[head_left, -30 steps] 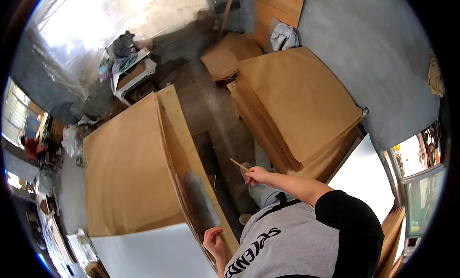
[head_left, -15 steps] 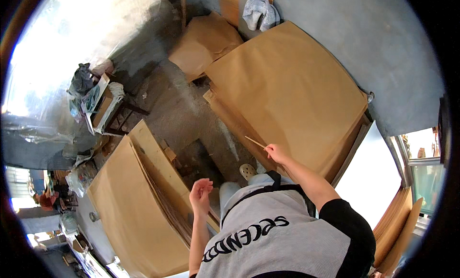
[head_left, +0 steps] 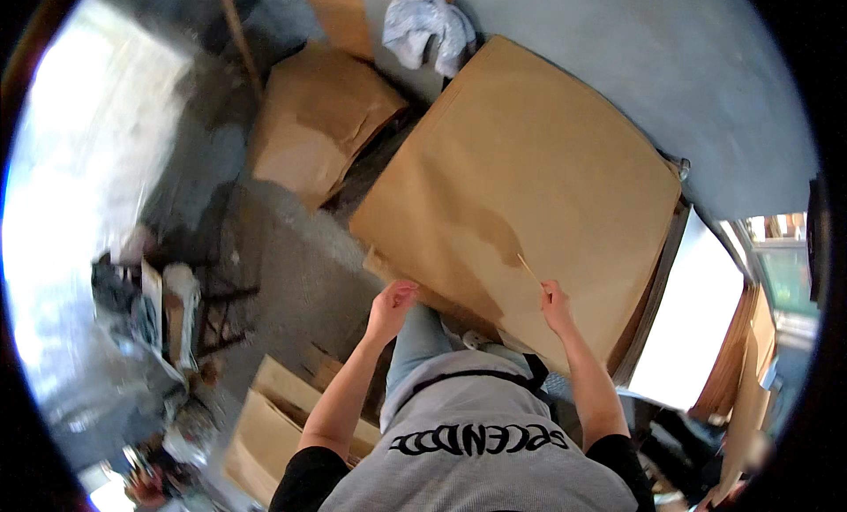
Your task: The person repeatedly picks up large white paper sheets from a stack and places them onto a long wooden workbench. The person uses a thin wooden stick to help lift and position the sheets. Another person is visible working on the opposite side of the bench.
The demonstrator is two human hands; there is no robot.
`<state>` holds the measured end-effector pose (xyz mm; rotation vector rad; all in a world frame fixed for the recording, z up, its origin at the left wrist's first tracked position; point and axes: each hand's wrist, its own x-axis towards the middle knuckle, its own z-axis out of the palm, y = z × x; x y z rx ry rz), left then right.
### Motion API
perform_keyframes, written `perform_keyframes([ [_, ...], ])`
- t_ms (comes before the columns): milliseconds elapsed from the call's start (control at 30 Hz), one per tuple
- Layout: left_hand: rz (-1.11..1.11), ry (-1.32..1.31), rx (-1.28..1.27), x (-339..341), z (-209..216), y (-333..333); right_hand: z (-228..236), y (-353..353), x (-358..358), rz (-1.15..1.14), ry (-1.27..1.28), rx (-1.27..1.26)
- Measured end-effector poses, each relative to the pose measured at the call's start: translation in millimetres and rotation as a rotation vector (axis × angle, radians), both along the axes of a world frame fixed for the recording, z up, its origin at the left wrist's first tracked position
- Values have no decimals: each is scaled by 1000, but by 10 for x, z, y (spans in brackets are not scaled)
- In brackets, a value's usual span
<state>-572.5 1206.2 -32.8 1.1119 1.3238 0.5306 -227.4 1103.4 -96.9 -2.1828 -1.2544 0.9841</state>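
Observation:
A thin, light wooden stick [head_left: 528, 268] points up and away from my right hand [head_left: 554, 305], whose fingers are closed around its lower end. Below it lies a tall stack of large brown sheets [head_left: 547, 159], paper or board, with the stick over its near part. My left hand [head_left: 391, 311] hangs by the stack's near left corner, its fingers loosely bent and apart with nothing seen in them. Whether it touches the sheets I cannot tell.
Another brown-covered pile [head_left: 326, 115] stands far left, with a grey-white cloth [head_left: 428, 31] near the wall. A cluttered stool [head_left: 225, 309] is at left, more boards [head_left: 265, 432] at lower left. A white sheet [head_left: 684, 318] leans right of the stack.
I have turned left and come closer to the large stack. My right hand has carried the stick over its top; my left hand has moved from the lower-left boards to the stack's near corner.

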Motion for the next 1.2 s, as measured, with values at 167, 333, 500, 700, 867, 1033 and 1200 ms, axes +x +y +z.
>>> perform_keyframes([
  [167, -105, -160, -12, 30, -69, 1191, 404, 1709, -473, 119, -290, -32],
  [333, -120, -200, -85, -159, -346, 1840, 646, 3436, -1184, 159, -425, -218],
  [500, -91, -174, -296, -484, -554, 2101, 161, 2879, -691, 92, -509, -40],
  [700, 18, -115, -337, -665, -723, 2044, 643, 2661, -202, 173, -598, -286],
  [867, -54, -214, -280, -267, -547, 2204, 320, 3635, -1064, 205, -615, -121],
  [1033, -16, -246, -354, -538, -630, 2225, 358, 3277, -850, 302, -640, -98],
  [1200, 129, -144, -334, -914, -825, 2015, 864, 3242, -637, 379, -644, -491],
])
